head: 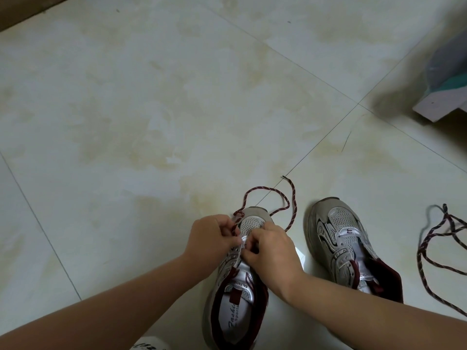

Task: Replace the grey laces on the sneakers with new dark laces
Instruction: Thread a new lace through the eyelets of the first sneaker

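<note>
Both hands (pixel 242 242) on near sneaker (pixel 235 286), pinching dark lace (pixel 267 192)

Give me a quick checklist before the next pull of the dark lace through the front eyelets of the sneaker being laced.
1. Left hand holds the dark red speckled lace: ok, its fingers pinch the lace beside the toe.
2. Right hand is at the front eyelets: ok, though what its fingers pinch cannot be told.
3. Grey mesh sneaker with dark red lining is steady on the tiled floor: ok, it stands upright.
4. Free lace end is untangled: ok, it loops loosely ahead of the toe.
5. Old grey lace is out: cannot tell, the hands cover the eyelets.
6. Second grey sneaker is laced: not ok; the spare dark lace lies beside it.
</note>
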